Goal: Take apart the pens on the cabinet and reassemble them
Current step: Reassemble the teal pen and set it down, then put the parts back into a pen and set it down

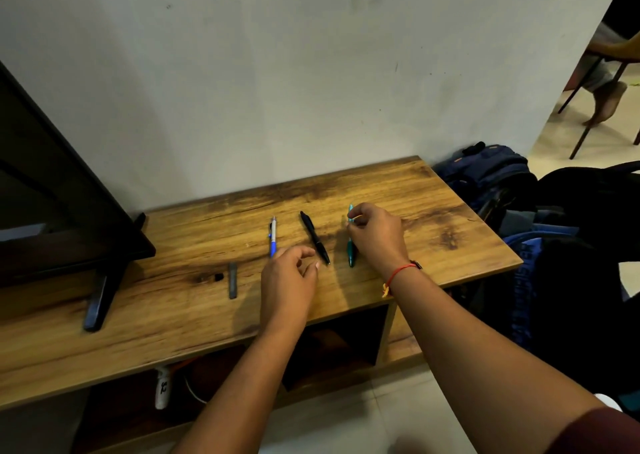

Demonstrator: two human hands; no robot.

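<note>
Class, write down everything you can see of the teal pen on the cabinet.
The teal pen is slim and plastic-looking, lighter turquoise at its far end and darker at the near tip. It lies lengthwise towards the wall on the wooden cabinet, rightmost in the row. The right hand pinches its far part and hides its middle.

The one view comes from a wide-angle camera worn on the person's head. It faces forward and steeply down, over the front edge of the cabinet (398, 190) toward the wall (277, 73) behind it. It sits near: both forearms enter from the bottom edge, and the left hand (289, 273) and right hand (377, 235) land mid-frame by the teal pen (351, 254). The wide lens also takes in the TV (52, 194) at far left and the bags (491, 173) and floor (346, 419) at right.
</note>
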